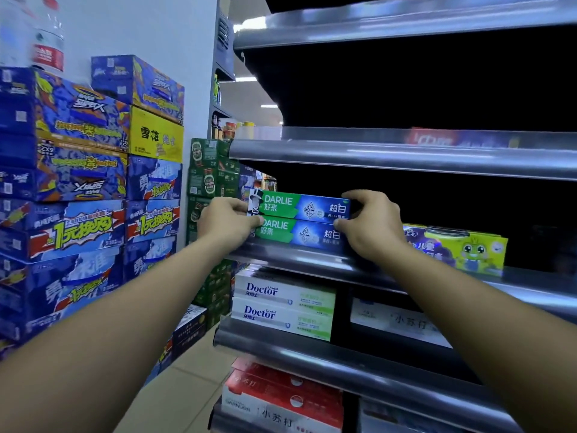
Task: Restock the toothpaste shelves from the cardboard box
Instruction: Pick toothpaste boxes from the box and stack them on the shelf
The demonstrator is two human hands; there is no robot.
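Two green-and-blue Darlie toothpaste boxes lie stacked at the left end of the middle shelf (pixel 293 260). My left hand (pixel 226 221) grips the left end of the upper Darlie box (pixel 299 206), thumb on the lower Darlie box (pixel 296 234). My right hand (pixel 371 226) pinches the right end of the same upper box, thumb at the seam between the two. The cardboard box is out of view.
A yellow-green children's toothpaste pack (pixel 462 248) sits to the right on the same shelf. White Doctor boxes (pixel 281 304) fill the shelf below, red-and-white boxes (pixel 281 398) the one under that. Stacked blue drink cartons (pixel 78 189) and green beer cartons (pixel 209 170) stand at left.
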